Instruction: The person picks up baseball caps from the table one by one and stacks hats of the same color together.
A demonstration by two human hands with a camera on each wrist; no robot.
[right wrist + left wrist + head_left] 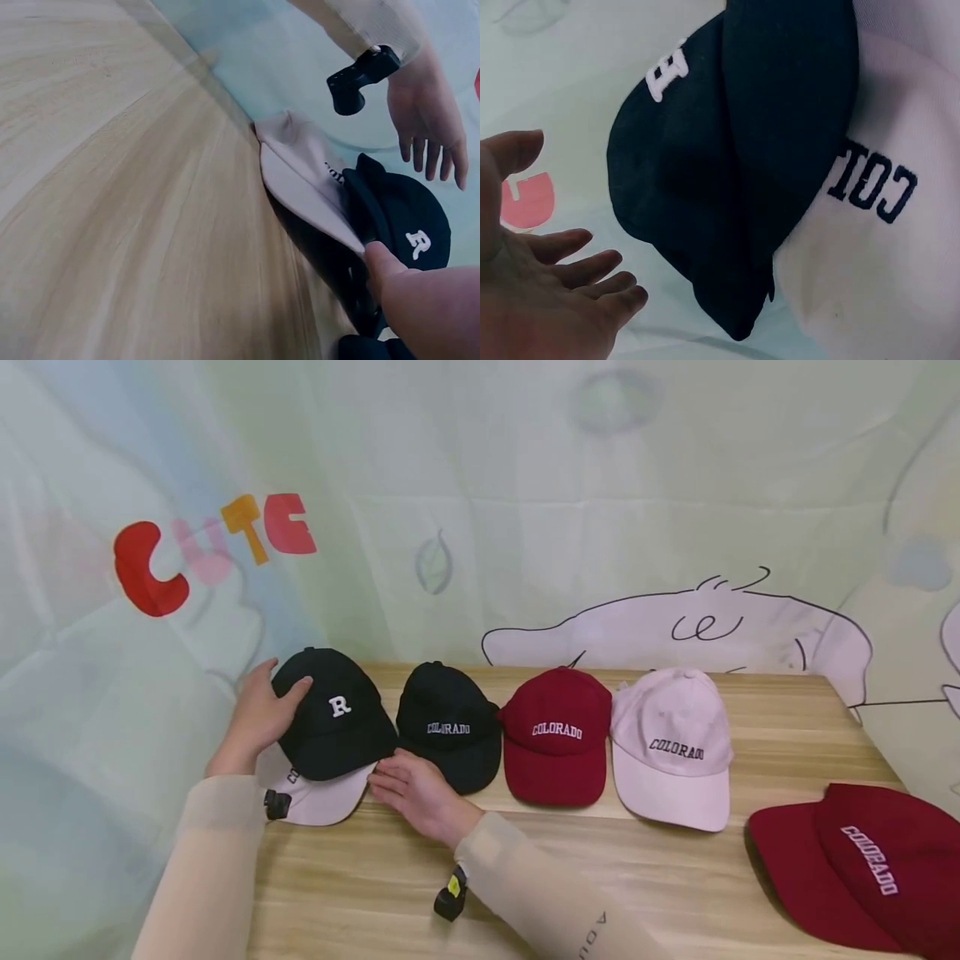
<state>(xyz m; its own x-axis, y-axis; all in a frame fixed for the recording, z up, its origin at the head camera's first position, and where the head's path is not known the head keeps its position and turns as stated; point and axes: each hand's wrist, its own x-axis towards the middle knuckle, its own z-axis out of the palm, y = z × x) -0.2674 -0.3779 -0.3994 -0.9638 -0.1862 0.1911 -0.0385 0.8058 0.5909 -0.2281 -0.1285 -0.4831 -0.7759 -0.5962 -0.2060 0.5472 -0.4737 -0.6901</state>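
Left grip near black cap; pale cap partly behind it.

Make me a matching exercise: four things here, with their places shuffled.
1. R cap
2. Black COLORADO cap
3. Unobscured pale cap
4. Left hand

A. Between the farther red cap and the nearer red cap
B. At the R cap's left side
C. Overlapping the half-hidden pale cap
D. Between the R cap and the farther red cap

Pairs: 1-C, 2-D, 3-A, 4-B
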